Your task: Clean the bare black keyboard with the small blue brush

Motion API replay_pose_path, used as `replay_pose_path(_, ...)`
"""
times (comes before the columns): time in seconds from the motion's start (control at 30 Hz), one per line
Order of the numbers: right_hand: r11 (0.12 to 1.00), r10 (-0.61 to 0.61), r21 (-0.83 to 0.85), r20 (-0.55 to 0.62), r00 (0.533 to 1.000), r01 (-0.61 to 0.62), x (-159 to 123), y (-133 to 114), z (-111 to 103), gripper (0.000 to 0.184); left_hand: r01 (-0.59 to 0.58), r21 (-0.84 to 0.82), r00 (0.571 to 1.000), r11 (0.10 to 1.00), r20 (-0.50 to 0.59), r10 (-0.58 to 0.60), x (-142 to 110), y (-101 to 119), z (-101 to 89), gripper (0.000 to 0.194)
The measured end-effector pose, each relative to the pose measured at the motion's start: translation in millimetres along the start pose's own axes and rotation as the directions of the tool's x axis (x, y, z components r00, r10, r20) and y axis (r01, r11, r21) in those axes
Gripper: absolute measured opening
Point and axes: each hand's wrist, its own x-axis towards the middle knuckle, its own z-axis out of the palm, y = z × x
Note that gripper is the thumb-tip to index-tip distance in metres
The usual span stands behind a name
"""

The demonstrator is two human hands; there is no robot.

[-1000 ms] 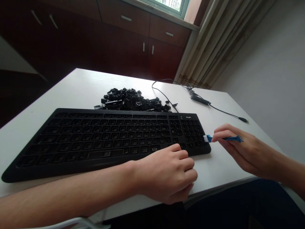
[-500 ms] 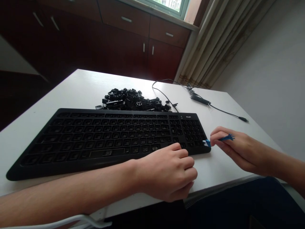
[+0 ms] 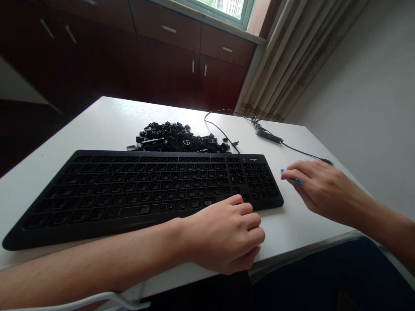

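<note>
- Plainly, a long black keyboard of matt plastic is laid along the near edge of the smooth white tabletop, its rounded left end brought close to the near left side; rows of squarish, hollow sockets are exposed where keys would sit.
- The left hand is placed palm down at the keyboard's near edge, toward its right end, with the fingers bent under; how tightly they are closed, and whether anything is gripped, cannot be told.
- By the right hand, a slim blue brush is pinched between thumb and fingers and is held just beyond the keyboard's right end, apart from it, toward the tabletop's right edge; its bristles cannot be made out.
- Small, glossy black keycaps, angular and cup-shaped, are heaped behind the keyboard, between it and the tabletop's far edge.
- A thin black cable is looped near the far edge and bunched toward the far right corner, where a dark, elongated piece is seen beside it.
- Near the right edge, a dark plug is partly covered by the right hand.
</note>
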Motion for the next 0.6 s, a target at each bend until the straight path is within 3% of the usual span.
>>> replay_pose_path(0.07,0.995,0.018,0.102,-0.020,1.000,-0.016,0,-1,-1,0.013,0.000,-0.003,1.000,1.000,-0.005,0.000,0,0,0.2,0.019)
replay_pose_path(0.17,0.926,0.186,0.332,0.010,0.983,-0.178,0,-5,-7,0.019,0.000,-0.006,1.000,1.000,-0.007,0.000,0,0,0.0,0.019)
replay_pose_path(0.3,0.764,0.429,0.497,0.087,0.899,-0.412,-1,-6,-7,0.036,-0.002,-0.010,1.000,1.000,0.000,0.002,1,0,-1.2,0.018)
replay_pose_path(0.43,0.678,0.551,0.526,0.098,0.829,-0.513,-3,-5,3,0.040,0.001,-0.010,1.000,1.000,-0.001,-0.001,1,0,-1.8,0.019)
replay_pose_path(0.6,0.623,0.578,0.551,0.154,0.801,-0.555,-5,-7,7,0.042,0.002,-0.020,1.000,1.000,0.011,-0.002,1,0,-1.1,0.019)
